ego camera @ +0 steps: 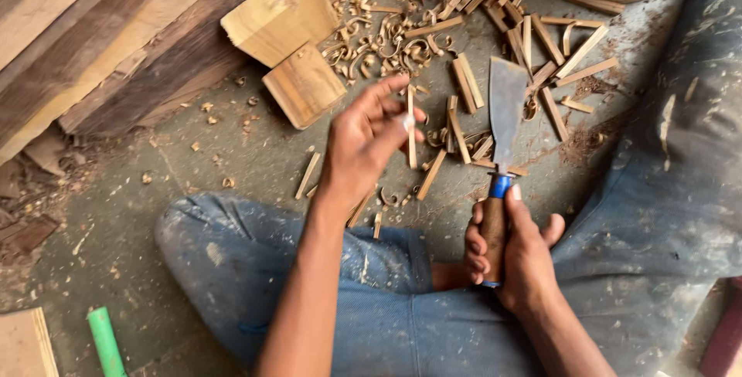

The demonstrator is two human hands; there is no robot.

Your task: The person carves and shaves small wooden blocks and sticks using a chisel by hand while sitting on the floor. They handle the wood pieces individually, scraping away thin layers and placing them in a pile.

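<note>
Head view | our left hand (363, 141) pinches a thin wood stick (411, 126) upright for trimming | right hand (514, 249) grips the chisel (501, 153), blade up, frame centre

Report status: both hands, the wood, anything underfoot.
Left hand pinching thin wood stick upright. Right hand gripping wide-bladed chisel, blade up. Cut sticks and curled shavings litter floor.

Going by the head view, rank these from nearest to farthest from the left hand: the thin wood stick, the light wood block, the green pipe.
1. The thin wood stick, pinched upright in the left hand itself.
2. The light wood block, up and to the left, leaning by the planks.
3. The green pipe, far down at the lower left corner of the floor.
</note>
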